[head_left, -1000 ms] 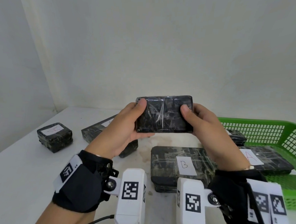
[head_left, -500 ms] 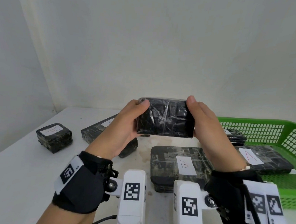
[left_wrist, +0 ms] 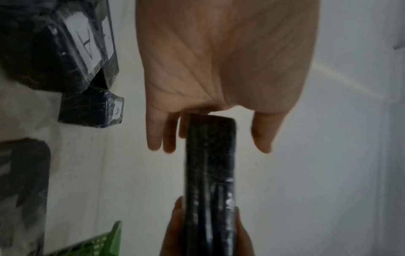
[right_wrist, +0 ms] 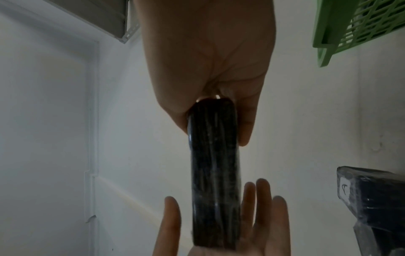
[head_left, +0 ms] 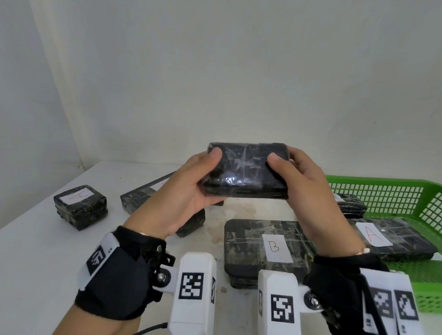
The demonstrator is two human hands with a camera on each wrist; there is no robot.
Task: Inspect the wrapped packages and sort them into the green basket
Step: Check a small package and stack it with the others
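Note:
Both hands hold a black plastic-wrapped package (head_left: pixel 245 168) in the air above the white table (head_left: pixel 26 254). My left hand (head_left: pixel 204 176) grips its left end, thumb on the near face. My right hand (head_left: pixel 286 170) grips the right end the same way. No label shows on the face turned toward me. In the left wrist view the package (left_wrist: pixel 210 173) appears edge-on between the fingers (left_wrist: pixel 157 135) and thumb; the right wrist view shows the package (right_wrist: pixel 214 173) likewise. The green basket (head_left: pixel 403 187) stands at the right, holding a package labelled A (head_left: pixel 400 238) and another dark package (head_left: pixel 351 202).
A large flat package labelled B (head_left: pixel 267 246) lies on the table under my hands. A small cube package (head_left: pixel 81 206) with a white label sits at the left. A long package (head_left: pixel 147 194) lies behind my left hand. The wall stands close behind the table.
The held package has been turned in both hands, tilting its broad face up and back toward me, and my thumbs have shifted on it. Everything on the table stayed put.

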